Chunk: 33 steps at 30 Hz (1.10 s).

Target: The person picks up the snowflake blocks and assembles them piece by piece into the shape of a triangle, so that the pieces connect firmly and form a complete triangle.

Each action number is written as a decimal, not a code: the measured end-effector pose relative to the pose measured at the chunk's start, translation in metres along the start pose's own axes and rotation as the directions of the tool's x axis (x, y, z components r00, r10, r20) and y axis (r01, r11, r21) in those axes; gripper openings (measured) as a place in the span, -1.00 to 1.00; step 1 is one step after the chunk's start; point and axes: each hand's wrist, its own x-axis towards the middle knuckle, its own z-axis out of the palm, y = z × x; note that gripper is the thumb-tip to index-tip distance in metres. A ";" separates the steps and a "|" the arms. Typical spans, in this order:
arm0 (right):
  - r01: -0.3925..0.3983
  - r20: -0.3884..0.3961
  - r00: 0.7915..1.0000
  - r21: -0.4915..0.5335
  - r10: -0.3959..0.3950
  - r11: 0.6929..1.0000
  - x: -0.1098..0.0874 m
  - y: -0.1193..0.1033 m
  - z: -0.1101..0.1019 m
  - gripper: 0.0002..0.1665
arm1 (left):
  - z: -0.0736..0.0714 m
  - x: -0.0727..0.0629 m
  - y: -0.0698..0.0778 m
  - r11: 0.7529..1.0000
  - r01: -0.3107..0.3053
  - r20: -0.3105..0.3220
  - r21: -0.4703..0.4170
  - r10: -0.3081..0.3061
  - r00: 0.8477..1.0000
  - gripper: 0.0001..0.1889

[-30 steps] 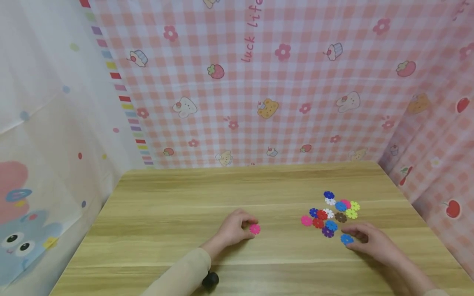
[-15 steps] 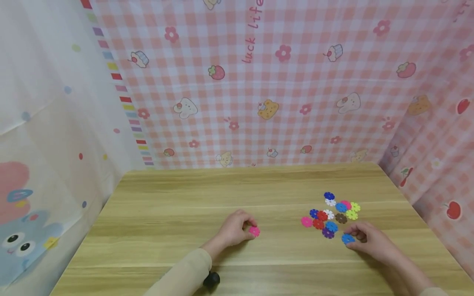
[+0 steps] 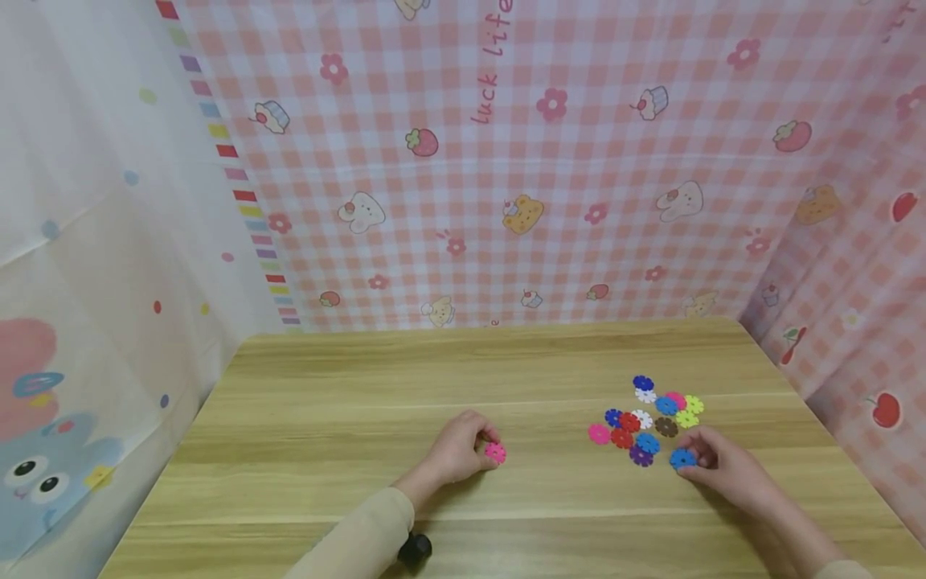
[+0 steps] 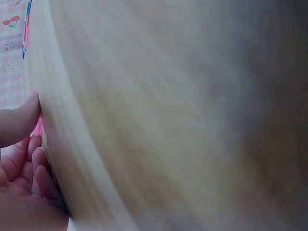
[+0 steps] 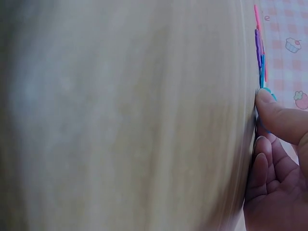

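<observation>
My left hand (image 3: pixel 457 449) pinches a pink notched snowflake disc (image 3: pixel 495 453) between thumb and fingers, low over the middle of the table. In the left wrist view only a sliver of the pink disc (image 4: pixel 38 126) shows past the thumb. To the right, my right hand (image 3: pixel 727 473) pinches a blue snowflake disc (image 3: pixel 682 459) by its edge, close beside the scattered discs. The right wrist view has the thumb over most of this blue disc (image 5: pixel 268 93). Nearest to it lie another blue disc (image 3: pixel 648 443), a purple disc (image 3: pixel 641 456) and a brown disc (image 3: pixel 666 427).
The other discs lie in a loose, partly overlapping group, among them a red disc (image 3: pixel 621 438), a pink disc (image 3: pixel 599 434) and a yellow disc (image 3: pixel 688 420). A black round object (image 3: pixel 415 550) sits by the left sleeve. Patterned curtains (image 3: pixel 463 185) surround the wooden table (image 3: pixel 362 386).
My right hand has raised and turned the blue disc slightly, so more of its face shows. The left hand has tilted the pink disc and shifted it slightly left. The group of discs stays put.
</observation>
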 end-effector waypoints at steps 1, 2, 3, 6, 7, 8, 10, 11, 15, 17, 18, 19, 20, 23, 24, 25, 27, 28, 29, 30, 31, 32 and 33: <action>-0.010 -0.001 1.000 -0.001 0.010 1.000 0.000 0.000 0.000 -0.64 | 0.000 0.000 0.000 1.000 0.001 -0.002 -0.004 -0.001 1.000 -0.70; -0.014 -0.001 1.000 -0.002 0.014 1.000 0.000 0.000 0.000 -0.64 | 0.000 0.000 0.000 1.000 0.004 -0.001 -0.016 -0.004 1.000 -0.70; -0.020 -0.001 1.000 -0.002 0.020 1.000 0.000 0.000 0.001 -0.65 | 0.000 0.000 0.000 1.000 0.005 -0.001 -0.030 -0.005 1.000 -0.69; -0.034 -0.004 0.999 -0.005 0.034 0.999 0.000 0.000 0.001 -0.65 | 0.000 -0.001 -0.002 0.997 0.003 -0.001 -0.082 -0.003 1.000 -0.67; -0.034 -0.007 0.999 -0.007 0.034 0.999 0.000 0.000 0.001 -0.66 | 0.001 -0.001 -0.003 0.996 -0.002 0.000 -0.095 0.002 1.000 -0.67; -0.033 -0.011 0.999 -0.008 0.033 0.999 0.000 0.000 0.001 -0.66 | 0.001 -0.001 -0.004 0.994 -0.005 0.002 -0.110 0.005 1.000 -0.68; -0.035 -0.015 0.999 -0.009 0.035 0.999 -0.001 -0.001 0.001 -0.67 | 0.001 -0.001 -0.005 0.992 -0.017 0.008 -0.128 0.018 1.000 -0.72; -0.033 -0.017 0.999 -0.009 0.033 0.999 -0.001 -0.001 0.000 -0.68 | 0.001 -0.002 -0.005 0.990 -0.019 0.013 -0.137 0.021 1.000 -0.74; -0.028 -0.029 0.999 -0.015 0.028 0.999 -0.002 -0.002 -0.001 -0.73 | 0.000 -0.003 -0.005 0.984 -0.012 0.020 -0.175 0.016 1.000 -0.84; -0.025 -0.038 0.999 -0.017 0.025 1.000 -0.001 -0.003 -0.001 -0.75 | -0.001 -0.004 -0.005 0.980 0.005 0.018 -0.199 -0.002 1.000 -0.85; -0.022 -0.045 0.999 -0.016 0.021 1.000 -0.001 -0.005 -0.001 -0.76 | -0.002 -0.004 -0.005 0.978 0.011 0.014 -0.206 -0.008 1.000 -0.85; -0.016 -0.055 0.998 -0.018 0.015 1.000 0.001 -0.007 -0.001 -0.77 | -0.003 -0.005 -0.005 0.977 0.016 0.011 -0.211 -0.014 1.000 -0.85; -0.017 -0.057 0.998 -0.013 0.017 1.000 0.002 -0.010 -0.001 -0.77 | -0.003 -0.005 -0.004 0.977 0.025 0.011 -0.211 -0.023 1.000 -0.85; -0.010 -0.050 0.999 0.011 0.011 1.000 0.008 -0.023 0.001 -0.77 | -0.006 -0.006 -0.003 0.974 0.045 0.008 -0.222 -0.045 0.999 -0.84; -0.008 -0.049 0.999 0.027 0.010 1.000 0.010 -0.028 0.002 -0.77 | -0.007 -0.006 -0.003 0.972 0.057 0.007 -0.227 -0.057 0.998 -0.84; -0.006 -0.043 0.999 0.043 0.008 0.999 0.013 -0.034 0.004 -0.77 | -0.007 -0.007 -0.002 0.967 0.068 0.006 -0.244 -0.069 0.998 -0.83; 0.005 -0.042 0.999 0.080 -0.002 0.997 0.019 -0.046 0.008 -0.76 | -0.009 -0.007 0.000 0.947 0.104 0.009 -0.303 -0.107 0.994 -0.83; 0.019 -0.047 0.999 0.102 -0.014 0.995 0.021 -0.052 0.011 -0.76 | -0.009 -0.008 0.001 0.932 0.125 0.010 -0.340 -0.130 0.992 -0.83; 0.033 -0.053 0.998 0.111 -0.027 0.993 0.024 -0.058 0.014 -0.76 | -0.010 -0.008 0.001 0.916 0.137 0.007 -0.378 -0.146 0.989 -0.83; 0.053 -0.062 0.997 0.127 -0.045 0.991 0.027 -0.064 0.018 -0.76 | -0.010 -0.008 0.002 0.894 0.153 0.009 -0.422 -0.165 0.986 -0.82; 0.068 -0.064 0.996 0.141 -0.060 0.988 0.030 -0.069 0.021 -0.76 | -0.010 -0.008 0.003 0.868 0.164 0.009 -0.469 -0.181 0.983 -0.81; 0.081 -0.067 0.995 0.161 -0.071 0.984 0.032 -0.075 0.025 -0.76 | -0.009 -0.008 0.005 0.841 0.177 0.011 -0.511 -0.200 0.980 -0.80; 0.094 -0.071 0.994 0.176 -0.083 0.980 0.035 -0.079 0.029 -0.76 | -0.009 -0.007 0.006 0.817 0.183 0.010 -0.547 -0.212 0.977 -0.79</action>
